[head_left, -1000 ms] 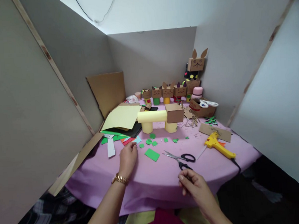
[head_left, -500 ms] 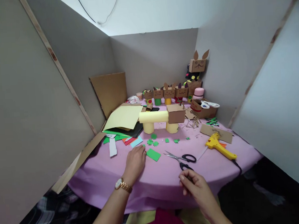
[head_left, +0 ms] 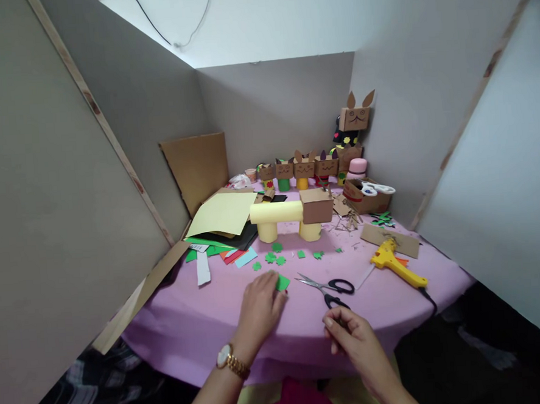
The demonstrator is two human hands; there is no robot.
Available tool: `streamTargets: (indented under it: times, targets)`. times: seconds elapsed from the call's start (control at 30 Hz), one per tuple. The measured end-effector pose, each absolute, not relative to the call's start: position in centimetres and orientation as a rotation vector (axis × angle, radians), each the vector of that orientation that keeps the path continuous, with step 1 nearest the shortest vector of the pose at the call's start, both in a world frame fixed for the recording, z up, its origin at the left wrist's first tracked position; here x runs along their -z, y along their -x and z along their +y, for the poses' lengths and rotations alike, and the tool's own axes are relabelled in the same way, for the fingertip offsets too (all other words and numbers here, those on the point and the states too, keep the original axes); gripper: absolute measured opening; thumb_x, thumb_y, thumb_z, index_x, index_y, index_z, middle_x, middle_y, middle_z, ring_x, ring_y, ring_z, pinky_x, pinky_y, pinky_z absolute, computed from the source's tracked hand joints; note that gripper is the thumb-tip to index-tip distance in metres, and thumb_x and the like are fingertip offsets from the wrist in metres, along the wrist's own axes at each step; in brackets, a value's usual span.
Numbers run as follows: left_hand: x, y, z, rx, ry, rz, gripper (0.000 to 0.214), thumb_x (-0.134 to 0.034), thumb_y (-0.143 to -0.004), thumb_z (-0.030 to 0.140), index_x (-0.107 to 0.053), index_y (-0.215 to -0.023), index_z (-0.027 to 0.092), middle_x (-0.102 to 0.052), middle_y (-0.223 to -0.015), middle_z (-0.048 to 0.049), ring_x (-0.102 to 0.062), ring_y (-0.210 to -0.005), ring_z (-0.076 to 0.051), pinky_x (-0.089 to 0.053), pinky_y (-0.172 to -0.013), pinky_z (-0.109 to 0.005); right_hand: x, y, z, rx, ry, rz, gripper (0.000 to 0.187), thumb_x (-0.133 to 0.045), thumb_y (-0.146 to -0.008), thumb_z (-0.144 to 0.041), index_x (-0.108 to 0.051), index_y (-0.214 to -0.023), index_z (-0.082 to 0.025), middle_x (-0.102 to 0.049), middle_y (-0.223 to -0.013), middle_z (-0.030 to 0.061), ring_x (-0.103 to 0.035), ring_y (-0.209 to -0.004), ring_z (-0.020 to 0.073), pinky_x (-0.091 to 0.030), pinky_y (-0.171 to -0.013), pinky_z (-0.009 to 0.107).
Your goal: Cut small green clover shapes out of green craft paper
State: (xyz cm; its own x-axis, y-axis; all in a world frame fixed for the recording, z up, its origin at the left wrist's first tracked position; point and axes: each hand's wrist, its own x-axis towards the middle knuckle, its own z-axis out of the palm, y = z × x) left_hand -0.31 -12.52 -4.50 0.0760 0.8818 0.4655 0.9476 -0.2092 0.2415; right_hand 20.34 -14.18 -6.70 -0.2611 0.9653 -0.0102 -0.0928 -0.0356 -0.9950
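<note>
My left hand [head_left: 260, 303], with a gold watch on the wrist, lies over a small green paper rectangle [head_left: 282, 282]. Its fingers and thumb close around the paper's near and far sides, hiding the left part. My right hand [head_left: 351, 331] is held at the table's front edge, fingertips pinched together; whatever is between them is hidden. Just beyond it lie black-handled scissors [head_left: 323, 286], blades partly apart and pointing left. Several green clover-shaped cutouts [head_left: 270, 257] are scattered behind my left hand. Behind them stands a figure with a yellow paper-tube body [head_left: 277, 212] and a cardboard box head [head_left: 316, 206].
A yellow glue gun [head_left: 397, 266] rests at right by a cardboard strip [head_left: 386, 239]. White-handled scissors [head_left: 374, 188] lie in a cardboard box [head_left: 366, 201]. Paper sheets [head_left: 222, 212] are stacked at left. Box-headed figures [head_left: 304, 168] line the back. Partition walls [head_left: 277, 104] surround the pink-covered table.
My left hand has moved right, from beside the green paper rectangle onto it, uncovering a clover cutout. My right hand stays in its pinch in the same place.
</note>
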Motion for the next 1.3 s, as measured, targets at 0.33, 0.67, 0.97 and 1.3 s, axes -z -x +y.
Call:
streamTargets:
  times: [0.33, 0.67, 0.97, 1.3]
  targets:
    - [5.1, -1.2, -14.5, 0.814, 2.238, -1.759, 0.017, -0.054, -0.083, 0.014, -0.069, -0.091, 0.016, -0.075, -0.097, -0.0113, -0.068, -0.094, -0.027, -0.053, -0.086, -0.042, 6.8, -20.4, -14.2, -1.449, 1.020, -1.308, 0.034, -0.064, -0.075, -0.049, -0.055, -0.068, -0.017, -0.053, -0.059, -0.0041, -0.047, -0.044, 0.0094, -0.034, -0.046, 0.021]
    - [5.9, -1.8, -17.4, 1.106, 2.318, -1.253, 0.022, -0.048, -0.089, 0.011, -0.060, -0.105, 0.019, -0.075, -0.093, -0.0066, -0.068, -0.091, -0.018, -0.053, -0.084, -0.032, 5.7, -19.5, -15.0, -1.662, 0.996, -1.073, 0.045, -0.061, -0.074, -0.059, -0.060, -0.074, -0.015, -0.056, -0.053, -0.0021, -0.048, -0.037, 0.0079, -0.028, -0.037, 0.017]
    - [5.7, -3.8, -19.0, 1.499, 2.456, -1.316, 0.031, -0.057, -0.085, 0.033, -0.053, -0.113, 0.019, -0.068, -0.101, -0.0131, -0.065, -0.092, -0.023, -0.054, -0.077, -0.034, 5.2, -19.7, -15.6, -1.768, 0.939, -1.066, 0.040, -0.070, -0.070, -0.053, -0.064, -0.071, -0.012, -0.056, -0.051, -0.0032, -0.046, -0.039, 0.0053, -0.031, -0.038, 0.014]
    - [3.6, -5.9, -18.1, 2.426, 2.220, -2.587, 0.025, -0.067, -0.069, 0.041, -0.061, -0.064, 0.017, -0.064, -0.059, 0.0003, -0.059, -0.054, -0.015, -0.047, -0.051, -0.024, 4.7, -19.6, -16.3, -1.754, 0.896, -1.028, 0.035, -0.075, -0.067, -0.047, -0.061, -0.074, -0.016, -0.054, -0.056, -0.0055, -0.044, -0.042, 0.0052, -0.037, -0.039, 0.014]
